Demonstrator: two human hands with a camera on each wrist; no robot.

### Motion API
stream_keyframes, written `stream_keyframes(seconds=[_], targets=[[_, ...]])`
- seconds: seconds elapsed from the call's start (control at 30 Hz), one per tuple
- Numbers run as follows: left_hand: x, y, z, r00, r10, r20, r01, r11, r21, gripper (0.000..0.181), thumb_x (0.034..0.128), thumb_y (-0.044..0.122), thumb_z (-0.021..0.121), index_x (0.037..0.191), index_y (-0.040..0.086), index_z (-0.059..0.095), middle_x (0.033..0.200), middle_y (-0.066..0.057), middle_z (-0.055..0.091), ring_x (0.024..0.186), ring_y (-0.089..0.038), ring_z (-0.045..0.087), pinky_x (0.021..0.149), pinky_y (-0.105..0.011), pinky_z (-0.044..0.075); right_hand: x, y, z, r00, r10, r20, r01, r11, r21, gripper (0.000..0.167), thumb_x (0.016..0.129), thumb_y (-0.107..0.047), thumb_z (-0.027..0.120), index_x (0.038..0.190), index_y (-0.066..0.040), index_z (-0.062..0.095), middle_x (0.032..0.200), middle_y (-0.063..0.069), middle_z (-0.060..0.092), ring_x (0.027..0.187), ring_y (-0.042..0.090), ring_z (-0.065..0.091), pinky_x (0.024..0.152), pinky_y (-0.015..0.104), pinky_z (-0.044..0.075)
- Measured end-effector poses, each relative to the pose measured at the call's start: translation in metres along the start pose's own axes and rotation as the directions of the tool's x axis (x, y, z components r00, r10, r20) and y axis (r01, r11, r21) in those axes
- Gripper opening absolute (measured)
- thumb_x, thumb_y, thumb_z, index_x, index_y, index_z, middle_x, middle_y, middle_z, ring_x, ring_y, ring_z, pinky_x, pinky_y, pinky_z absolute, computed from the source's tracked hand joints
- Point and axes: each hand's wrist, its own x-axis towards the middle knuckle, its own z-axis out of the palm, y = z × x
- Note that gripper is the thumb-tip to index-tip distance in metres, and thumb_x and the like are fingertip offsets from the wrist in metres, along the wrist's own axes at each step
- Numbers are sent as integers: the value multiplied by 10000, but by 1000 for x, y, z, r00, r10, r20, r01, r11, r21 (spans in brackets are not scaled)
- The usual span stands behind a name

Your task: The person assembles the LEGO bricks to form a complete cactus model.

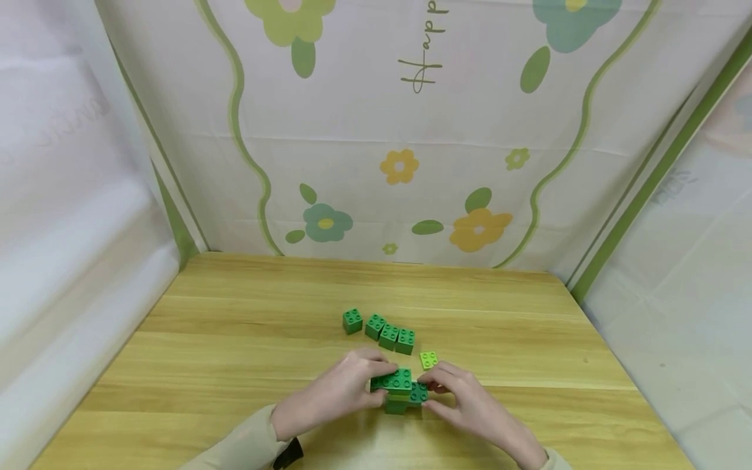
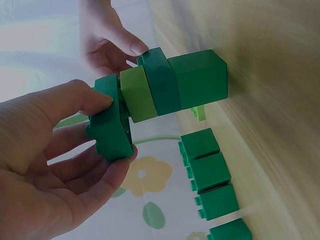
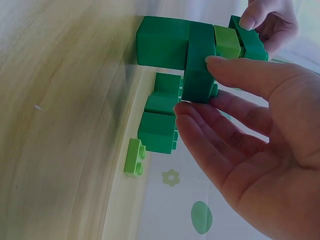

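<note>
A stack of green bricks stands on the table, its bottom a tall green block (image 2: 200,79), then a dark green brick (image 3: 199,60), a light green brick (image 2: 138,94) and a long green top brick (image 1: 401,378). My left hand (image 1: 346,385) pinches the top brick's left end between thumb and fingers; in the left wrist view that brick looks slightly tilted against the light green one. With thumb and fingertips, my right hand (image 1: 470,398) holds the dark green brick's right end, which juts out beyond the light green one.
Behind the stack, several green blocks (image 1: 389,335) lie in a slanting row on the wooden table (image 1: 247,326), one (image 1: 352,320) a little apart at the left. A thin light green brick (image 1: 429,360) lies behind my right hand. A printed cloth (image 1: 364,98) hangs at the back.
</note>
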Motion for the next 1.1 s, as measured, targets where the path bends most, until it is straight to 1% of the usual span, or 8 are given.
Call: stream_keyframes(seconds=[0.17,0.27,0.43,0.53,0.63,0.73,0.9,1.1], targets=[[2,1,0,998,60,-11,-59,994,94,378,809,111,773,1177,43,717,1022,-40,688,898,-81,630,747,-25,496,0,0,0,1000,1,-4,-1,1000,-5,313,826,-48,765,1117,-87,656,1046,15,687,903,88,674,738,233,619],[1,2,1,997,71,-22,-68,991,118,372,808,114,779,1169,42,723,1007,-30,681,890,-76,617,739,-28,496,0,0,0,1000,8,1,-8,1000,-2,311,831,-51,762,1120,-96,656,1050,10,685,908,88,674,739,230,618],[0,3,4,993,109,-49,-97,973,209,371,811,134,788,1168,50,727,996,-14,660,901,-80,588,738,-72,517,1,0,0,1000,5,-1,-5,1000,-6,313,835,-63,761,1127,-102,655,1058,8,685,913,96,678,742,231,618],[0,4,6,991,117,-66,-98,966,238,370,807,125,787,1168,61,729,994,-8,655,899,-77,574,735,-85,517,0,1,0,1000,-3,-9,2,1000,-8,308,835,-61,762,1121,-107,655,1051,4,683,907,97,678,731,235,619],[-1,5,7,991,109,-78,-87,966,242,365,804,115,783,1162,65,731,995,-6,655,898,-75,573,739,-92,523,0,1,0,1000,-12,-15,12,1000,-10,310,833,-58,765,1119,-107,655,1045,4,683,903,99,678,724,237,620],[-1,6,7,993,90,-82,-69,971,227,365,802,109,784,1159,61,731,995,-9,658,907,-80,580,750,-99,531,0,1,0,1000,-16,-16,16,1000,-13,312,833,-61,765,1121,-104,654,1047,4,683,904,103,679,728,237,620],[-1,7,8,996,40,-77,-25,982,189,361,803,128,795,1153,71,729,1006,-12,665,923,-84,593,764,-114,543,0,2,0,1000,7,-6,-7,1000,-2,308,838,-80,762,1127,-104,656,1052,4,685,910,91,676,739,231,618],[-2,7,9,996,7,-86,7,986,168,365,780,138,810,1129,75,724,1030,-16,681,952,-101,619,797,-156,570,0,2,0,999,31,13,-31,999,13,293,855,-94,751,1132,-115,656,1061,-4,684,923,67,667,750,225,615]])
